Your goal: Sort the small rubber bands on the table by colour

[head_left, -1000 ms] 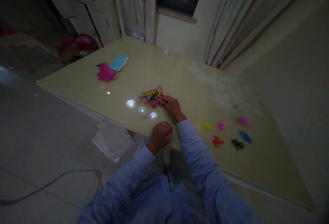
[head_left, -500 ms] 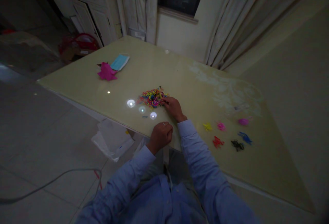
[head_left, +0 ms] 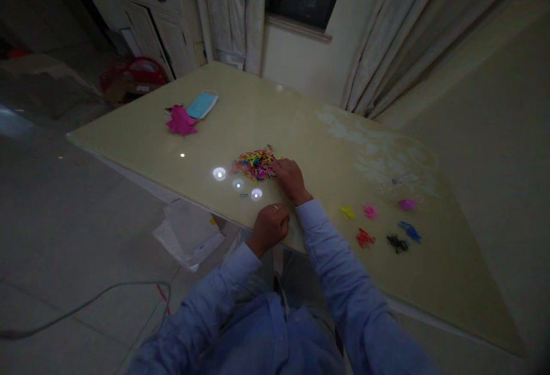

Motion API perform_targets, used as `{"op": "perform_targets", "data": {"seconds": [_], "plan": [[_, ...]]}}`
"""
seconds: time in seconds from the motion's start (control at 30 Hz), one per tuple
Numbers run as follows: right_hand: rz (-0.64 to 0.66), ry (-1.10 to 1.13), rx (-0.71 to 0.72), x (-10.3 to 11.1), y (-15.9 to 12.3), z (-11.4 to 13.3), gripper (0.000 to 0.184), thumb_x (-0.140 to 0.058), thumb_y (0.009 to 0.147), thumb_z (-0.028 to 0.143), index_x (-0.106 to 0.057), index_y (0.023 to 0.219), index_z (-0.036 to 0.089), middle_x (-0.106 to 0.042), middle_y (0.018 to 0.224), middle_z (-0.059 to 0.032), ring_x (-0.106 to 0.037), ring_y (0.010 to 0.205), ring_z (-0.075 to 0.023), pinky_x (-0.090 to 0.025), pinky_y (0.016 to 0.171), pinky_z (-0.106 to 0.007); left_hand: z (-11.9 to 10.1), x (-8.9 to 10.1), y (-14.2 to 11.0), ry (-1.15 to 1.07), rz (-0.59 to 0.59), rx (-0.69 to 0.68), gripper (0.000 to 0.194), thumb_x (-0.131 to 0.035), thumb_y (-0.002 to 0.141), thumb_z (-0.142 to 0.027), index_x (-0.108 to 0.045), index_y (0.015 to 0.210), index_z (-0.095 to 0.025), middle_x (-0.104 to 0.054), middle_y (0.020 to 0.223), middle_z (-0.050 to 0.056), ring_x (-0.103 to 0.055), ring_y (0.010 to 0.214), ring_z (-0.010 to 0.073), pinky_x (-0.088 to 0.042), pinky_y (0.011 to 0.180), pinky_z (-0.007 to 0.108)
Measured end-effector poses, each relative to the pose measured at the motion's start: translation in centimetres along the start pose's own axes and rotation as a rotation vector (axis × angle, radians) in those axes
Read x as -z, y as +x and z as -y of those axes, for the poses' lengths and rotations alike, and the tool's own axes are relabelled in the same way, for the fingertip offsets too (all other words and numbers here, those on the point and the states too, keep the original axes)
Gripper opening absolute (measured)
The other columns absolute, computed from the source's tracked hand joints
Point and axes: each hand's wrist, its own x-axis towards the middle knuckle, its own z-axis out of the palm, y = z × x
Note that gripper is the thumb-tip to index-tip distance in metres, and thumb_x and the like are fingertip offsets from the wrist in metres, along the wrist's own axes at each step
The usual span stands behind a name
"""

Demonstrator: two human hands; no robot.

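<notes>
A mixed pile of colourful paper clips (head_left: 254, 164) lies on the table in front of me. At its right edge is my right hand (head_left: 290, 179), thumb and fingers drawn together among the clips; what sits between the fingertips is too small to make out. Nearer the table's front edge rests my left hand (head_left: 271, 223), curled closed with a ring on one finger, and its inside is hidden. One single clip (head_left: 243, 195) lies apart, below the pile. To the right are small single-colour heaps: yellow (head_left: 347, 212), pink (head_left: 370, 211), red (head_left: 365, 238), black (head_left: 397, 243) and blue (head_left: 409, 231).
A purple heap (head_left: 407, 204) lies beside clear plastic at the far right of the glossy table (head_left: 275, 111). Crumpled magenta paper (head_left: 182, 121) and a blue face mask (head_left: 203, 105) lie at the far left. White plastic bags (head_left: 189, 234) are below the table's front edge.
My right hand's fingers have shifted slightly at the pile's edge. My left hand stays closed in nearly the same place, and the view has moved a little.
</notes>
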Motion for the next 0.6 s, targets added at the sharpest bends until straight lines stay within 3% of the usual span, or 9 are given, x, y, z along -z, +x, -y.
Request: {"op": "perform_targets", "data": {"seconds": [0.1, 0.4, 0.6], "plan": [[0.027, -0.057, 0.092, 0.1, 0.1, 0.7, 0.029, -0.041, 0.100, 0.020, -0.064, 0.119, 0.017, -0.067, 0.110, -0.0136, -0.053, 0.106, -0.0249, -0.031, 0.094, -0.037, 0.1, -0.1, 0.0, 0.006, -0.007, -0.005, 0.019, -0.046, 0.081, -0.008, -0.054, 0.067, -0.018, -0.056, 0.066, 0.004, -0.053, 0.067, 0.0166, -0.040, 0.063, 0.029], [0.057, -0.015, -0.054, 0.1, 0.0, -0.1, 0.036, -0.040, 0.099, 0.015, -0.052, 0.133, 0.010, -0.065, 0.117, -0.0183, -0.055, 0.108, -0.0252, -0.033, 0.085, -0.036, 0.1, -0.2, 0.0, 0.004, 0.001, -0.021, 0.018, -0.047, 0.081, -0.007, -0.055, 0.069, -0.018, -0.057, 0.068, 0.004, -0.053, 0.067, 0.0161, -0.040, 0.064, 0.028], [-0.011, 0.087, -0.074, -0.2, -0.1, -0.7, 0.036, -0.046, 0.096, 0.015, -0.057, 0.130, 0.012, -0.067, 0.114, -0.0162, -0.059, 0.105, -0.0248, -0.038, 0.089, -0.036, 0.1, -0.2, 0.2, 0.002, 0.002, -0.022, 0.019, -0.046, 0.080, -0.007, -0.057, 0.068, -0.017, -0.058, 0.068, 0.005, -0.054, 0.067, 0.0161, -0.040, 0.063, 0.028]]}}
